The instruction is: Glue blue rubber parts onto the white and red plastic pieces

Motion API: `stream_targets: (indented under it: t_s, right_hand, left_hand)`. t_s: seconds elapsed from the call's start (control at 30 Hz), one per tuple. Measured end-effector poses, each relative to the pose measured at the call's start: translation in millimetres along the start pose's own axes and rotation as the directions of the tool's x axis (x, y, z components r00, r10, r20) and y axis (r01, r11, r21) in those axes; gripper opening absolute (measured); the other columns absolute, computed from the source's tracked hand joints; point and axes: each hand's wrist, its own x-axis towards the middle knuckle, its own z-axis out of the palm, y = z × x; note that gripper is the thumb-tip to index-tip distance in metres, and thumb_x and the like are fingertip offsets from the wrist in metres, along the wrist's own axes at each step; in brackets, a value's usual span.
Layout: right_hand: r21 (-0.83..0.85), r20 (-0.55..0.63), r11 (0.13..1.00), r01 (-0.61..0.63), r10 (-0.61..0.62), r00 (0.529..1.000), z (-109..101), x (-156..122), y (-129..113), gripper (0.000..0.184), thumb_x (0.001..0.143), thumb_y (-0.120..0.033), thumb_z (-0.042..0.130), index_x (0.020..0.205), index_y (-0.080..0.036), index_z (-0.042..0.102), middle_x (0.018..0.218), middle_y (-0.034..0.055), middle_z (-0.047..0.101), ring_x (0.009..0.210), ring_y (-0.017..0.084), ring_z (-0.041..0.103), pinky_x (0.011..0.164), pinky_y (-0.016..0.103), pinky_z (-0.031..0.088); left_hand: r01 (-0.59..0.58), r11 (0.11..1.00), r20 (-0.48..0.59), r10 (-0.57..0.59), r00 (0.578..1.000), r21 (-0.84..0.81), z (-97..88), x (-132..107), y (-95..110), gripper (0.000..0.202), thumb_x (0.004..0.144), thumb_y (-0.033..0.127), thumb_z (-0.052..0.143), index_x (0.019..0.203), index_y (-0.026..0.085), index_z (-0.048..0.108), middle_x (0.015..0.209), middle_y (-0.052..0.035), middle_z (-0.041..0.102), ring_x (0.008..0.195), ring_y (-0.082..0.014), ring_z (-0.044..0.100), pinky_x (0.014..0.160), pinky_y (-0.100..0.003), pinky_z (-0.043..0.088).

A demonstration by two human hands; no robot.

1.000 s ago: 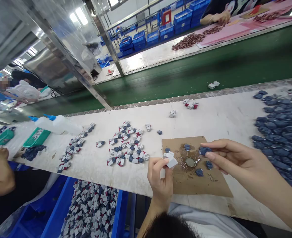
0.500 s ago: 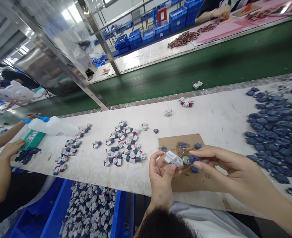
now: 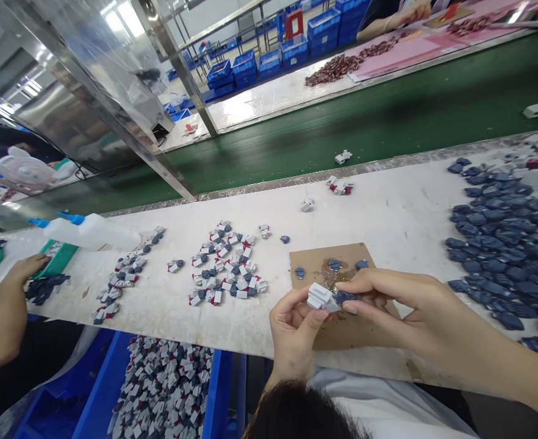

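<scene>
My left hand is closed on a white blocky plastic part, held over the near left of a brown cardboard sheet. Between thumb and fingers, my right hand pinches a dark blue plastic part. Its end meets the right side of the white part; whether they are joined I cannot tell. On the cardboard, a wet glossy patch surrounds a loose blue part. Two more lie nearby, one left and one right.
Blue parts are heaped at the right. Joined white, blue and red pieces cover the middle of the table. A blue bin of such pieces stands below. White bottles lie left, near a co-worker's hand. A green conveyor runs behind.
My right hand has moved left, bringing the blue part from beside the wet patch up against the white part. On the conveyor, a white piece has shifted left and others have appeared at right.
</scene>
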Motion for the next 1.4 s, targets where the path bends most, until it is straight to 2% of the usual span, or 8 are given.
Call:
stream_targets:
  t_s: [0.2, 0.6, 0.67, 0.77, 0.9, 1.07, 1.23, 1.4]
  right_hand:
    - [0.177, 0.272, 0.974, -0.139, 0.087, 0.958, -2, 6, 7, 0.030, 0.087, -0.049, 0.060, 0.081, -0.021, 0.066, 0.066, 0.0007, 0.060, 0.053, 0.014, 0.051, 0.048, 0.024, 0.039]
    - [0.387, 0.385, 0.866, -0.316, 0.160, 0.909, 33, 5, 30, 0.033, 0.088, -0.050, 0.059, 0.081, -0.020, 0.051, 0.059, -0.0046, 0.052, 0.050, 0.010, 0.050, 0.047, 0.021, 0.039]
    - [0.368, 0.373, 0.886, -0.282, 0.137, 0.918, 41, 13, 32, 0.028, 0.092, -0.048, 0.054, 0.087, -0.020, 0.054, 0.062, -0.0032, 0.056, 0.053, 0.012, 0.055, 0.050, 0.023, 0.044]
    - [0.227, 0.213, 0.964, -0.135, 0.087, 0.973, 41, 26, 37, 0.031, 0.092, -0.044, 0.054, 0.107, -0.019, 0.061, 0.072, 0.0014, 0.062, 0.063, 0.016, 0.060, 0.056, 0.027, 0.048]
    - [0.099, -0.034, 0.988, -0.115, 0.119, 0.992, 14, 31, 49, 0.045, 0.092, -0.051, 0.051, 0.125, -0.021, 0.059, 0.088, 0.0058, 0.067, 0.068, 0.018, 0.063, 0.059, 0.031, 0.052]
    - [0.079, -0.261, 0.969, -0.234, 0.247, 0.933, -28, 11, 62, 0.046, 0.086, -0.060, 0.053, 0.115, -0.026, 0.063, 0.094, 0.0087, 0.071, 0.080, 0.025, 0.067, 0.059, 0.031, 0.056]
    - [-0.085, -0.479, 0.927, -0.365, 0.283, 0.831, -69, -22, 101, 0.035, 0.085, -0.060, 0.055, 0.103, -0.033, 0.067, 0.088, 0.0063, 0.071, 0.067, 0.025, 0.066, 0.054, 0.033, 0.054]
    - [-0.449, -0.556, 0.769, -0.455, 0.158, 0.816, -134, -23, 148, 0.032, 0.087, -0.053, 0.051, 0.100, -0.031, 0.069, 0.098, 0.0072, 0.071, 0.076, 0.029, 0.066, 0.057, 0.039, 0.051]
  left_hand:
    - [-0.038, 0.988, 0.117, 0.021, 0.993, 0.147, -7.0, -3, -1, 0.020, 0.068, 0.026, 0.085, 0.087, 0.024, 0.078, 0.078, -0.0020, 0.074, 0.073, -0.0149, 0.072, 0.065, -0.022, 0.060]
    - [-0.038, 0.923, 0.075, 0.010, 0.997, 0.383, -30.7, -11, 1, 0.025, 0.077, 0.034, 0.077, 0.098, 0.022, 0.073, 0.081, -0.0034, 0.072, 0.066, -0.0134, 0.068, 0.062, -0.023, 0.057]
    - [-0.192, 0.756, 0.141, 0.132, 0.981, 0.626, -39.2, -2, 9, 0.035, 0.083, 0.030, 0.071, 0.117, 0.025, 0.068, 0.094, -0.0064, 0.070, 0.080, -0.0162, 0.068, 0.071, -0.026, 0.056]
    - [-0.489, 0.204, 0.413, 0.323, 0.851, 0.848, -51.8, 24, 22, 0.038, 0.090, 0.020, 0.057, 0.126, 0.026, 0.064, 0.093, -0.0082, 0.066, 0.085, -0.0188, 0.063, 0.074, -0.031, 0.054]
    - [-0.367, -0.452, 0.539, 0.347, 0.768, 0.813, -74.0, 56, 28, 0.029, 0.090, 0.018, 0.053, 0.112, 0.021, 0.071, 0.104, -0.0152, 0.064, 0.102, -0.0294, 0.061, 0.082, -0.044, 0.053]
    - [-0.239, -0.599, 0.529, 0.371, 0.763, 0.764, -97.0, 67, 32, 0.031, 0.090, 0.028, 0.055, 0.118, 0.018, 0.065, 0.149, -0.0245, 0.038, 0.138, -0.0454, 0.034, 0.106, -0.069, 0.028]
    - [-0.439, -0.344, 0.538, 0.288, 0.792, 0.830, -32.2, 137, 55, 0.049, 0.091, 0.033, 0.053, 0.139, 0.023, 0.048, 0.159, -0.0142, 0.029, 0.149, -0.0365, 0.013, 0.119, -0.059, 0.005]
    - [-0.452, -0.236, 0.488, 0.124, 0.864, 0.860, 75.7, 295, 39, 0.046, 0.097, 0.030, 0.045, 0.141, 0.015, 0.045, 0.150, -0.0164, 0.044, 0.142, -0.0279, 0.035, 0.114, -0.045, 0.033]
